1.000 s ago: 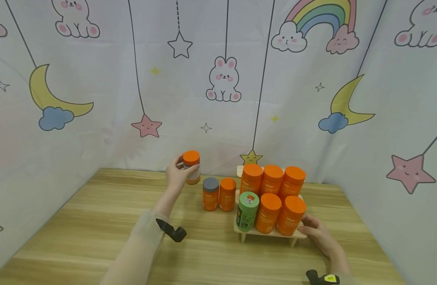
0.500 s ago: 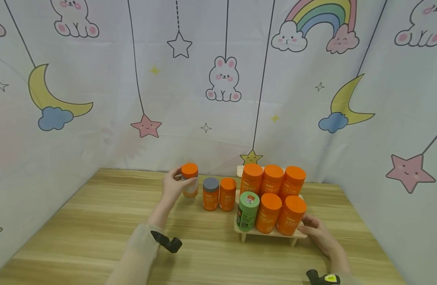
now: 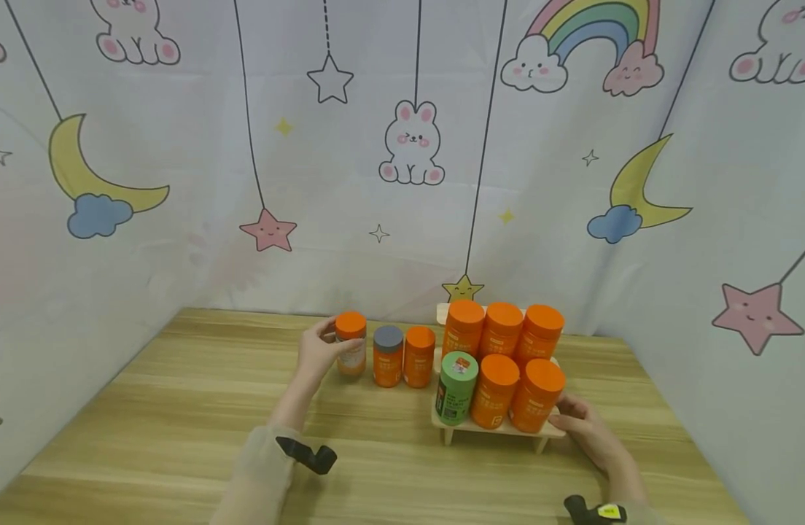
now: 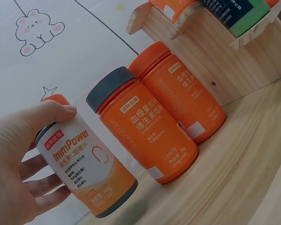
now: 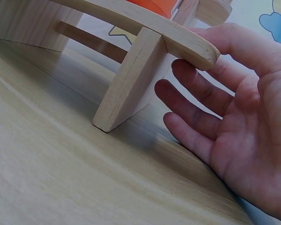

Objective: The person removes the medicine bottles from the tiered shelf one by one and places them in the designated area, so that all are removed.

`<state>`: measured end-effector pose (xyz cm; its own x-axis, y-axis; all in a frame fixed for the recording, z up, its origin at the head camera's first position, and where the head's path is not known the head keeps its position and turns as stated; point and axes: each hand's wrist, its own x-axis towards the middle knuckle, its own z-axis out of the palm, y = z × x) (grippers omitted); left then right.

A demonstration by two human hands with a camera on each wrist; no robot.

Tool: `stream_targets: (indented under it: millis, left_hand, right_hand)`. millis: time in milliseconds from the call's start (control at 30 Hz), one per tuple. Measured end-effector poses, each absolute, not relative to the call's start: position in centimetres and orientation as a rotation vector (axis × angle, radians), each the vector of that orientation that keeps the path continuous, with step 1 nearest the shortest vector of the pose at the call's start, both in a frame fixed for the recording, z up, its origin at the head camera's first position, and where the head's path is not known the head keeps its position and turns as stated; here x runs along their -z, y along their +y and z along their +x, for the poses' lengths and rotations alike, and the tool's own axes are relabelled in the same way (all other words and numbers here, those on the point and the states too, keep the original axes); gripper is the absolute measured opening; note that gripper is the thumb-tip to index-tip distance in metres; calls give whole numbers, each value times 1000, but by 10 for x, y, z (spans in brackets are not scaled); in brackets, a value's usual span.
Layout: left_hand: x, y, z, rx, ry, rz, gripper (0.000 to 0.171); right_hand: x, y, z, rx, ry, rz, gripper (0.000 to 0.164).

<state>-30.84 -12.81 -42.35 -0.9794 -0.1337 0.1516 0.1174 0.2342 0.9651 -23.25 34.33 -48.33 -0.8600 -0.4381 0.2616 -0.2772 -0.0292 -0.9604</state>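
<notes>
My left hand (image 3: 319, 351) grips a white-and-orange vitamin bottle (image 4: 91, 168) with an orange cap, thumb at its front and fingers behind. The bottle stands nearly upright just left of a grey-capped orange bottle (image 3: 389, 357); whether its base touches the table I cannot tell. Beside that one is an orange-capped bottle (image 3: 418, 359). My right hand (image 3: 589, 430) holds the right end of a two-tier wooden rack (image 5: 187, 44), thumb over the shelf edge, other fingers loosely curled below. A green bottle (image 3: 456, 390) and orange bottles (image 3: 496, 394) fill the rack's front tier.
More orange bottles (image 3: 503, 328) stand on the rack's back tier. A printed curtain (image 3: 337, 182) closes off the rear and both sides of the wood-grain table (image 3: 179, 408). The rack's left side sits close to the orange-capped bottle.
My left hand has brought the vitamin bottle down and toward me from near the table's back edge, level with the two bottles beside it. The right hand stays at the rack.
</notes>
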Motion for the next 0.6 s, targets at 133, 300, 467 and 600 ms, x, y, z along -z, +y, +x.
stream_targets:
  millis: [133,300,467,600]
  left_hand:
    - [426,-126,-307,1841,-2306,4,64]
    - [428,-125,-306,1843,-2315,-21,63]
    - [429,-125,-307,1859,-2321,-9,63]
    - [432,-124,-307,1849,-2350,3,64]
  right_hand:
    - [483,343,-233,2017,2108,-772,45]
    - [481,343,-233,2028,2089,-769,45]
    - [481,343,-233,2037,2081,-785,44]
    - [481,344,-231,2025,2096,-777,44]
